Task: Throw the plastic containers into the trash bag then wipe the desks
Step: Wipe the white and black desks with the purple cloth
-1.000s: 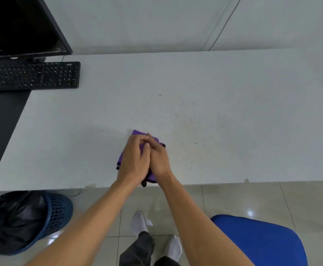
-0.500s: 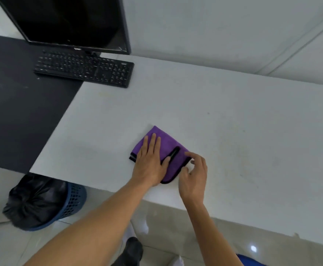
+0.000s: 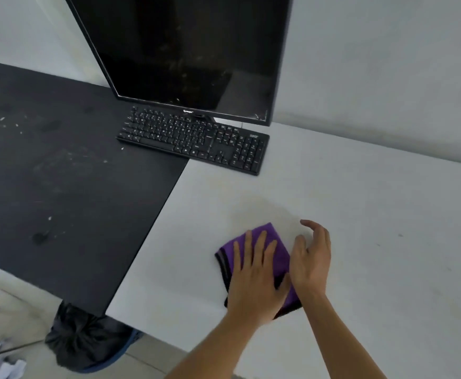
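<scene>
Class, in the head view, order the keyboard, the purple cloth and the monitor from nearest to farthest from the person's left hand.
1. The purple cloth: directly under the left hand, which presses flat on it.
2. The keyboard: farther back and to the left.
3. The monitor: farthest, standing just behind the keyboard.

The purple cloth (image 3: 282, 255) near the front of the white desk (image 3: 374, 220) looks like soft, napped microfibre with a darker stitched hem, lying on a smooth, matt, faintly speckled top. To the left the black desk (image 3: 59, 192) is matt and dusty with pale flecks; the keyboard (image 3: 193, 139) is matt black plastic, and the monitor (image 3: 191, 50) behind it has a glossy, dust-spotted screen. Below at near left, the black trash bag (image 3: 84, 340) is thin crinkled plastic beside crumpled white paper (image 3: 5, 369).
</scene>
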